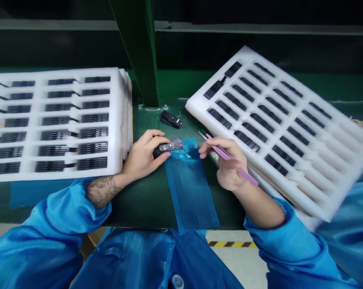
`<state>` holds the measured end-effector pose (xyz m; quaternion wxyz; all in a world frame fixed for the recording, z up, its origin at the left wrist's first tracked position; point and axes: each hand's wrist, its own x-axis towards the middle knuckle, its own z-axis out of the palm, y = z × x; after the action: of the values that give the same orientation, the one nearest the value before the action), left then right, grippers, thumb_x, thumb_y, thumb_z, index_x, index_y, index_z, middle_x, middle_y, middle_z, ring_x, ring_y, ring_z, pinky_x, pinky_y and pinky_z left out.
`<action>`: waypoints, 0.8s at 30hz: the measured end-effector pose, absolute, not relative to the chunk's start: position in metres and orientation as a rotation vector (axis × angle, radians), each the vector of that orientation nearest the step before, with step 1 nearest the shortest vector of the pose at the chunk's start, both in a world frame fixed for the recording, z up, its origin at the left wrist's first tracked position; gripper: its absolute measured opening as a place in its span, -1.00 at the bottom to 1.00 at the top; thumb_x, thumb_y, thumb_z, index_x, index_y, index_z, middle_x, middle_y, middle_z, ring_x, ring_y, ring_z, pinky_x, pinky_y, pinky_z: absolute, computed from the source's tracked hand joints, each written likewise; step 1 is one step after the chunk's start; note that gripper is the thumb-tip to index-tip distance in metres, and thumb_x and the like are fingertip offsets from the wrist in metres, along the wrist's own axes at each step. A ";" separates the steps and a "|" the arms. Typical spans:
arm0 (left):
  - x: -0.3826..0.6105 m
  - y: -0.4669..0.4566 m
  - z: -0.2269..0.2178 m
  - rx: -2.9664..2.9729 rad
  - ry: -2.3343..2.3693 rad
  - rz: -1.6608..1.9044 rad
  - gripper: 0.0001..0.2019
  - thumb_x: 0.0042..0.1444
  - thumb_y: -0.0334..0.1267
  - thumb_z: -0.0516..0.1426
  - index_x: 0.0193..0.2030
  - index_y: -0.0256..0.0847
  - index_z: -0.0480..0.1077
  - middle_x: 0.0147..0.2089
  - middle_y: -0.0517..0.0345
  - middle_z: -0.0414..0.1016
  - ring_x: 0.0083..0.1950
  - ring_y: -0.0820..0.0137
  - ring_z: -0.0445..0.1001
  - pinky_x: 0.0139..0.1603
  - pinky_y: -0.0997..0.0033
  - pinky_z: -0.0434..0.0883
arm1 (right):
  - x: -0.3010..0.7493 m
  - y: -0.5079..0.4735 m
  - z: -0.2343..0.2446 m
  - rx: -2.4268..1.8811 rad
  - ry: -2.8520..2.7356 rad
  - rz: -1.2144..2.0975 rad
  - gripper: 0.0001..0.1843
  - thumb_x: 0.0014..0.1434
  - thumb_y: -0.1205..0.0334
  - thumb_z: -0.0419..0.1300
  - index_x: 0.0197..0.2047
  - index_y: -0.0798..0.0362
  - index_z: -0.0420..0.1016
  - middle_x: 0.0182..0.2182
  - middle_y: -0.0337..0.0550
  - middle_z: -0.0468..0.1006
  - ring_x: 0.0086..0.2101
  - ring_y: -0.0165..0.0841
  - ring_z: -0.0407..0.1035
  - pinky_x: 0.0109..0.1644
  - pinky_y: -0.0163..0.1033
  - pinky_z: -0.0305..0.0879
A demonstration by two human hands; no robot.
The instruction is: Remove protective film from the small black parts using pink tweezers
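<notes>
My left hand (142, 154) pinches a small dark circuit board with a flat cable (171, 145) just above a blue perforated sheet (190, 192). My right hand (228, 164) grips a pair of pink tweezers (249, 176), whose dark tips point up and left, clear of the board. The glossy top end of the blue sheet lies between my hands. A small stack of black flexible parts (170, 119) sits beyond them on the bench.
White foam trays holding rows of dark parts lie at left (118, 120) and right (217, 90), the right one tilted and blurred. A green steel post (139, 52) rises behind the green bench (148, 208). Blue sleeves cover both my forearms.
</notes>
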<state>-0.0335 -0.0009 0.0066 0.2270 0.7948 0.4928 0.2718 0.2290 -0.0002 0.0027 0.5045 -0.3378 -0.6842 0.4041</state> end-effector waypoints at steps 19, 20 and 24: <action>-0.029 0.005 0.000 2.552 1.224 0.525 -0.76 0.29 -0.04 0.22 -0.01 -0.04 0.59 0.27 0.16 0.49 0.33 0.08 0.35 0.27 -0.06 0.26 | 0.224 0.006 0.012 -0.975 -1.725 1.315 -0.80 0.12 0.20 0.46 -0.14 -0.10 0.72 -0.22 -0.15 0.68 -0.22 -0.29 0.57 -0.09 -0.14 0.53; -0.029 0.005 0.000 2.551 1.217 0.523 -0.77 0.29 -0.05 0.22 -0.01 -0.05 0.60 0.26 0.16 0.49 0.32 0.08 0.35 0.27 -0.05 0.27 | 0.222 0.005 0.012 -0.997 -1.714 1.308 -0.81 0.10 0.20 0.47 -0.16 -0.09 0.72 -0.22 -0.15 0.70 -0.21 -0.28 0.59 -0.06 -0.12 0.54; -0.026 0.007 -0.002 2.523 1.205 0.557 -0.81 0.28 -0.10 0.23 -0.07 -0.05 0.62 0.23 0.15 0.52 0.28 0.12 0.38 0.25 -0.02 0.30 | 0.212 0.001 0.007 -1.184 -1.567 1.269 -0.79 0.02 0.13 0.52 -0.26 -0.03 0.69 -0.30 -0.17 0.73 -0.29 -0.24 0.62 -0.13 -0.11 0.57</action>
<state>-0.0263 0.0073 -0.0019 0.1450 0.8756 0.4183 0.1933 0.2123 0.0005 0.0067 0.3911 -0.4660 -0.6168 0.4994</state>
